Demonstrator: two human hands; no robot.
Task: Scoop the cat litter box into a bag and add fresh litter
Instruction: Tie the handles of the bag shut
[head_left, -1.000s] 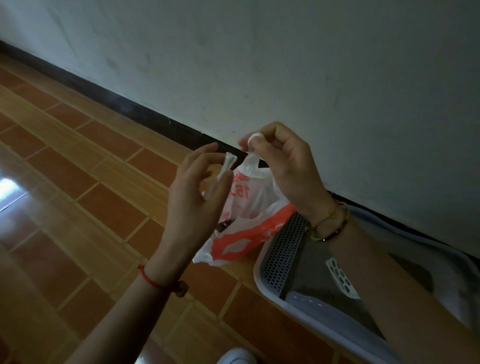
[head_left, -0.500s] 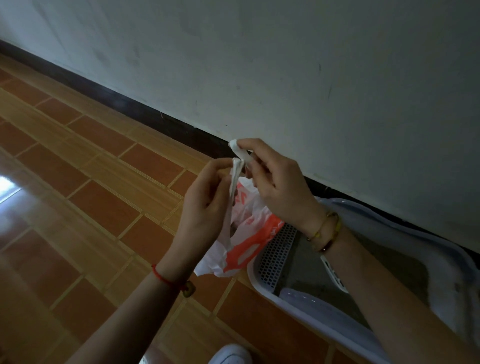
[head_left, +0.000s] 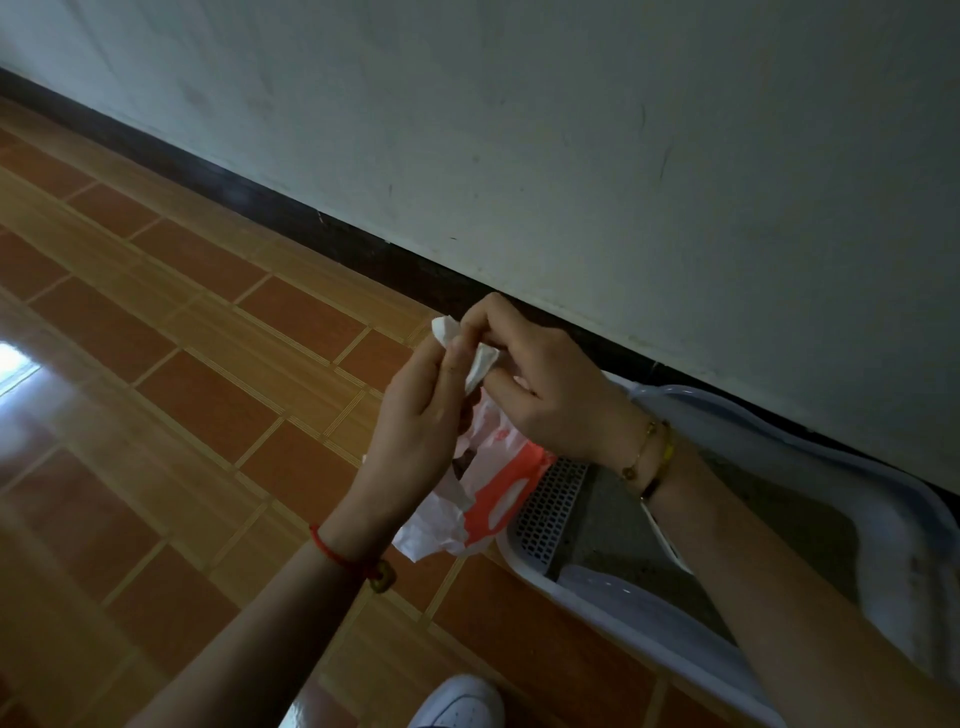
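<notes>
Our left grip (head_left: 415, 415) and right grip (head_left: 540, 384) each pinch a twisted handle (head_left: 444, 330) of the bag (head_left: 498, 488); we judge it light, limp, slippery: hold the handles

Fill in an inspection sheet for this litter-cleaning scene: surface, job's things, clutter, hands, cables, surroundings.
Surface: glossy floor of brown and orange tiles.
Job's things: white and orange bag held up by its handles at the corner of the litter box; grey litter in the box, which stands along the wall.
Clutter: white shoe at the bottom edge.
Hands: left hand and right hand close together, both pinching the bag's handles.
Cables: nothing seen.
Surroundings: pale wall with a dark skirting board.
</notes>
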